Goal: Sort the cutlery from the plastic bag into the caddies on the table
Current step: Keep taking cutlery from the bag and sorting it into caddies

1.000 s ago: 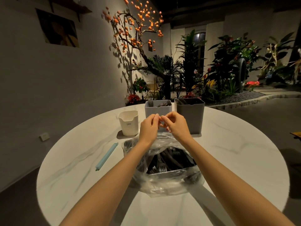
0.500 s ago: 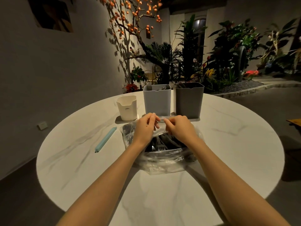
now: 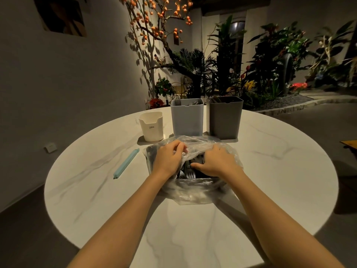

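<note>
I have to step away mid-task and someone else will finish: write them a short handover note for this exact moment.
Left hand and right hand both grip the plastic bag's film, spreading its mouth.
The bag lies mid-table, in front of the caddies, with dark cutlery inside, a fork visible.
White caddy, light grey caddy and dark grey caddy stand behind it; both grey ones already hold some pieces.
Blue bag clip lies off, left of the bag.
Left: empty the bag into the caddies.

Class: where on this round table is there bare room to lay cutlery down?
Bare marble table right of the clear plastic bag; also the near edge between the forearms. Crowded: between bag and the cream, light grey and dark grey caddies.
</note>
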### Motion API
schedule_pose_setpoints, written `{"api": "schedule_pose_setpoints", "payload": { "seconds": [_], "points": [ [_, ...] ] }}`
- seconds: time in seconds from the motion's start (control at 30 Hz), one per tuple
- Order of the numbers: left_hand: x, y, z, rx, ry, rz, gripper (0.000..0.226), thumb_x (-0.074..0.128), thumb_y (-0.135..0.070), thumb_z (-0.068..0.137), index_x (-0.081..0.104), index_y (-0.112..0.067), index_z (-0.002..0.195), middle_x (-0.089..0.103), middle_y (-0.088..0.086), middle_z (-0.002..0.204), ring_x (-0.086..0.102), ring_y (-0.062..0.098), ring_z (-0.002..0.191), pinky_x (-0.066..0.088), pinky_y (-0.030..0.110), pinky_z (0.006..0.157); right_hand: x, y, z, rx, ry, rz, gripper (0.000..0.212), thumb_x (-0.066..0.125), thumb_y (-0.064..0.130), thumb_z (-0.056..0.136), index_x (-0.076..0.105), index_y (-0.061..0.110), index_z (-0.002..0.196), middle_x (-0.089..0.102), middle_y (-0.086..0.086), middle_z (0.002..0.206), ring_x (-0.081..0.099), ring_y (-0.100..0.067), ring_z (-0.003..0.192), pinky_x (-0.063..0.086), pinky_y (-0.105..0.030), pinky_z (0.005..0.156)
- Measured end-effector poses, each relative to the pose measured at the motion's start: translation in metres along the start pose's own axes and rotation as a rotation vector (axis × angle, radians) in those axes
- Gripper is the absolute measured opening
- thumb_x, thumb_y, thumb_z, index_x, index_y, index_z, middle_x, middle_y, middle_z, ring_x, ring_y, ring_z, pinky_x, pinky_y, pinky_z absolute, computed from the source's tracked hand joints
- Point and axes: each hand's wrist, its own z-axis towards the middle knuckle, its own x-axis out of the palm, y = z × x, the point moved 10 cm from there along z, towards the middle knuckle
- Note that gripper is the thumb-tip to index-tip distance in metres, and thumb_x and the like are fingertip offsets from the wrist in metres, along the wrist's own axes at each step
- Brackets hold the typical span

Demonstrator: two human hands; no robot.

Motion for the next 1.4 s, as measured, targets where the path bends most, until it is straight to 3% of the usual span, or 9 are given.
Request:
{"api": "schedule_pose_setpoints", "payload": {
  "seconds": [0.07,0.2,0.33,0.5,0.67,0.83,1.0,1.2,1.4],
  "points": [
    [0.001,0.002,-0.001,-0.029,-0.017,-0.04,0.029,0.046,-0.019,0.1,0.071,-0.012,0.087,0.071,-0.005,0.083,0.066,0.008,0.082,0.053,0.028,0.08,0.001,0.006,-0.001,-0.007,0.026,0.019,0.057,0.043,0.064,0.09,0.063,0.012,0.101,0.059,-0.014,0.123,0.054,-0.028,0.112,0.047,-0.038,0.089],
    [-0.003,0.004,-0.002,-0.084,-0.11,-0.088,0.032,0.044,-0.018,0.1,0.07,-0.009,0.085,0.07,-0.001,0.084,0.063,0.01,0.082,0.044,0.007,0.068,0.001,0.025,-0.003,-0.029,0.102,0.175,0.057,0.035,0.061,0.094,0.064,0.012,0.09,0.065,-0.004,0.093,0.06,-0.022,0.089,0.052,-0.038,0.083],
    [-0.007,0.005,-0.002,-0.089,-0.174,-0.108,0.033,0.043,-0.017,0.101,0.07,-0.008,0.085,0.068,0.001,0.085,0.06,0.009,0.08,0.04,0.001,0.065,0.002,0.031,-0.001,-0.003,0.191,0.138,0.052,0.038,0.063,0.092,0.053,0.018,0.072,0.054,0.003,0.076,0.055,-0.017,0.084,0.049,-0.034,0.082],
    [-0.004,0.003,-0.002,-0.086,-0.148,-0.091,0.032,0.043,-0.017,0.102,0.069,-0.008,0.085,0.067,0.002,0.084,0.058,0.007,0.075,0.041,0.0,0.064,0.01,0.032,-0.003,-0.021,0.296,0.221,0.034,0.05,0.05,0.09,0.056,0.018,0.081,0.055,0.002,0.078,0.054,-0.015,0.079,0.048,-0.031,0.078],
    [-0.004,-0.002,-0.004,-0.066,-0.118,-0.048,0.031,0.044,-0.017,0.101,0.068,-0.009,0.082,0.068,0.002,0.082,0.059,0.008,0.074,0.043,0.007,0.062,0.01,0.016,0.0,0.036,0.279,0.363,0.04,0.065,0.044,0.086,0.062,0.013,0.111,0.067,-0.003,0.098,0.066,-0.02,0.091,0.057,-0.036,0.085],
    [-0.004,-0.01,-0.008,-0.018,-0.103,-0.004,0.028,0.046,-0.017,0.1,0.067,-0.011,0.083,0.068,0.003,0.083,0.063,0.014,0.079,0.053,0.024,0.071,0.013,0.008,0.003,0.093,0.317,0.462,0.042,0.067,0.041,0.086,0.059,0.011,0.114,0.061,-0.005,0.101,0.059,-0.019,0.089,0.053,-0.027,0.077],
    [-0.003,-0.011,-0.009,-0.02,-0.103,0.007,0.028,0.046,-0.017,0.1,0.066,-0.013,0.082,0.068,0.002,0.084,0.063,0.015,0.08,0.057,0.03,0.074,0.019,0.001,0.006,0.172,0.377,0.539,0.046,0.067,0.042,0.086,0.057,0.008,0.116,0.061,-0.011,0.111,0.055,-0.02,0.093,0.052,-0.032,0.089],
    [-0.003,-0.018,-0.01,0.078,-0.116,0.069,0.028,0.047,-0.018,0.099,0.066,-0.014,0.079,0.066,0.001,0.079,0.06,0.015,0.077,0.054,0.04,0.077,0.009,-0.002,0.002,0.217,0.392,0.675,0.031,0.064,0.026,0.091,0.055,0.006,0.114,0.058,-0.004,0.087,0.057,-0.013,0.073,0.049,-0.02,0.057],
    [-0.003,-0.032,-0.013,0.198,-0.119,0.2,0.027,0.043,-0.024,0.097,0.059,-0.022,0.075,0.06,-0.006,0.078,0.049,0.009,0.078,0.035,0.032,0.086,0.005,-0.002,-0.001,0.213,0.42,0.73,0.031,0.063,0.022,0.092,0.054,0.004,0.116,0.057,-0.006,0.09,0.056,-0.013,0.072,0.049,-0.021,0.058]
  ]
}}
